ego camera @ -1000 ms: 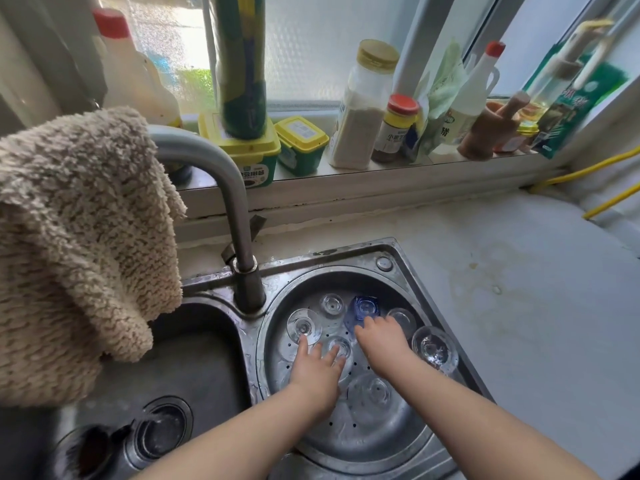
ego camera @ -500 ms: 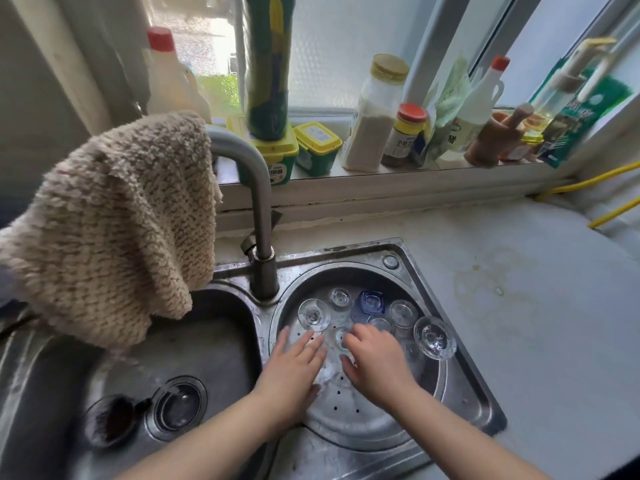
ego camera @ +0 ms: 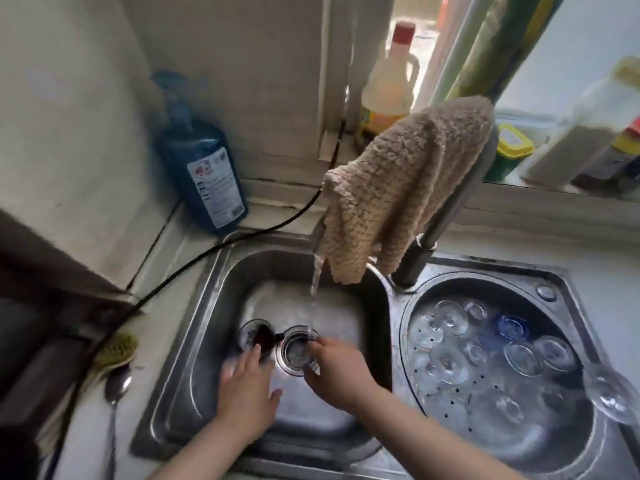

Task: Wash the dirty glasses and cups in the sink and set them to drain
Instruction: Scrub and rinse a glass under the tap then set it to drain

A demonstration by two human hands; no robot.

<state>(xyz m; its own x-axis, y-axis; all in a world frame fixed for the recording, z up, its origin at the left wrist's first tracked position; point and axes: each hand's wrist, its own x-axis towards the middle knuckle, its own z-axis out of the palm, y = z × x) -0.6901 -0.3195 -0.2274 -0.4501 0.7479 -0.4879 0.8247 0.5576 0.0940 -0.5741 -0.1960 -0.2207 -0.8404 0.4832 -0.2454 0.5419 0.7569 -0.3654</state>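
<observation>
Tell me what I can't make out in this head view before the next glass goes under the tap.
- Right hand: its grip closes on something clear; fingers and blur hide what it is.
- Left hand: motion-blurred, finger pose unclear.
- Dark cup in the sink: contents unreadable.
- Glass at the right: smeared and half cut off by the edge.

Your way down into the left basin point(ego camera: 207, 341) stayed open from the front, while the hanging cloth point(ego camera: 398, 188) and faucet point(ego camera: 446, 216) blocked the back, and upturned glasses point(ego camera: 485, 344) crowded the round basin point(ego camera: 588, 306).
</observation>
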